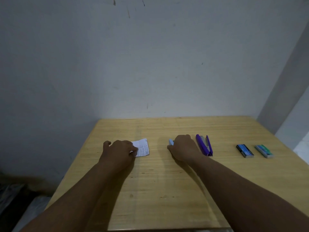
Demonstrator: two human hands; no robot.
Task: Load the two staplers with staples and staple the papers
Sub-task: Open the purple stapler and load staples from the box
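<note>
My left hand [119,150] rests on a small folded printed paper [142,147], its fingertips pinching the paper's left edge against the wooden table [150,190]. My right hand [183,148] is closed over a light blue stapler [170,142]; only the stapler's left tip shows. Just right of that hand lies a purple stapler [204,144], hinged open so its metal staple rail shows. Farther right sit two staple boxes, a dark blue one [245,150] and a teal one [264,150].
The table stands against a pale wall [150,64] at the back, with a corner at the right. Its left edge drops to a dark floor area [20,198].
</note>
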